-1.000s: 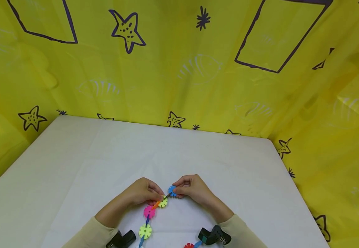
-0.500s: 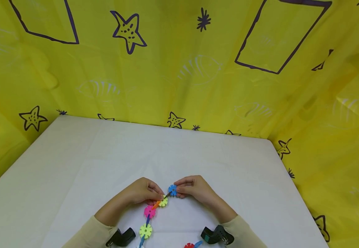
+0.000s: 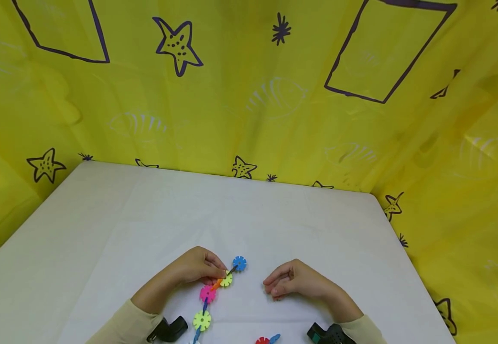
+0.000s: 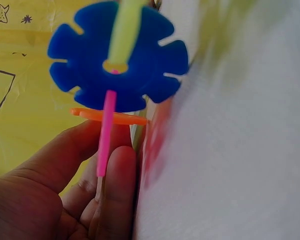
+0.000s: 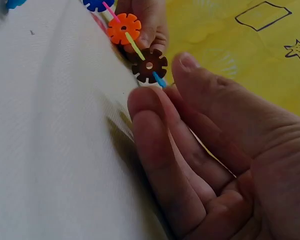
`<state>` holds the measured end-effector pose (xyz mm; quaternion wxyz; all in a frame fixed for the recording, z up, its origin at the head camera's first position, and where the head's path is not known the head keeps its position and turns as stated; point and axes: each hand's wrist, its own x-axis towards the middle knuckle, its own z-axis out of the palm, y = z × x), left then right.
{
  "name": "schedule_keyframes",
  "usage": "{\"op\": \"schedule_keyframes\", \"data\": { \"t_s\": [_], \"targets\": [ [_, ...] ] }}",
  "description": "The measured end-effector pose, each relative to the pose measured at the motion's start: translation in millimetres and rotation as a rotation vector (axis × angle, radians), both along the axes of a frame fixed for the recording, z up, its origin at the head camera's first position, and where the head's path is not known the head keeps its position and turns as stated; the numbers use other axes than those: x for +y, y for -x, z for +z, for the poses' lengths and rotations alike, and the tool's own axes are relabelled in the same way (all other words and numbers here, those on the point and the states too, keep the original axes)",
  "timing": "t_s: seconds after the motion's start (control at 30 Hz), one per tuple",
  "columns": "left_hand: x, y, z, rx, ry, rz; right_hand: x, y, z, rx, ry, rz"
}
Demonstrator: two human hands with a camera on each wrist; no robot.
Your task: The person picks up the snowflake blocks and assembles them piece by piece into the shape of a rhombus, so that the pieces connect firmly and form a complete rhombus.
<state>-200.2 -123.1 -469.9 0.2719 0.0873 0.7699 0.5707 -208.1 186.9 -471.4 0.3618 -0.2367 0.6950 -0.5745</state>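
Interlocking notched plastic discs form a chain that curves up from the table's near side. My left hand (image 3: pixel 199 265) pinches it where an orange disc (image 3: pixel 217 284) meets a yellow-green disc (image 3: pixel 227 280). Beyond the fingertips, a brown disc (image 5: pixel 141 74) links to a blue disc (image 3: pixel 239 263) at the free end. Below the hand come a pink disc (image 3: pixel 207 294) and another yellow-green disc (image 3: pixel 202 321). In the left wrist view a dark blue disc (image 4: pixel 80 50) fills the foreground. My right hand (image 3: pixel 300 281) is apart from the chain, right of it, fingers loosely bent and holding nothing.
A red disc (image 3: pixel 263 340) joined to a light blue one (image 3: pixel 275 338) shows at the bottom edge. The white table (image 3: pixel 249 215) is backed by a yellow curtain (image 3: pixel 214 105) with drawn stars. Black wrist cameras sit at both sleeves.
My right hand has let go of the blue disc and moved right and toward me. The left hand has kept its grip, and the blue disc stays at the chain's end.
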Motion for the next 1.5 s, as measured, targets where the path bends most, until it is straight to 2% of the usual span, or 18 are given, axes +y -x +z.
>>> {"op": "schedule_keyframes", "data": {
  "t_s": [0.2,0.3,0.43,0.83,1.03,1.27,1.5],
  "targets": [
    [-0.5,-0.2,0.3,-0.007,-0.002,0.007,13.5,-11.8,0.9,-0.014,0.086,0.233],
    [-0.3,-0.3,0.6,-0.008,-0.001,0.009,16.1,-18.3,0.0,-0.052,0.102,0.29],
    [-0.6,-0.3,0.6,-0.001,0.006,0.009,16.1,-24.7,-2.1,-0.06,0.096,0.318],
    [0.3,-1.3,-0.8,-0.003,0.012,0.016,10.8,-43.0,2.9,0.074,0.071,0.259],
    [0.4,-1.1,-0.3,-0.001,0.02,0.016,8.5,-45.4,4.0,0.148,0.05,0.217],
    [-0.1,0.6,0.1,-0.013,0.007,0.027,6.7,-35.1,0.0,0.233,0.079,0.149],
    [-2.0,0.6,0.9,-0.033,-0.02,0.059,1.2,-9.7,-2.2,0.209,0.074,0.053]
  ]
}}
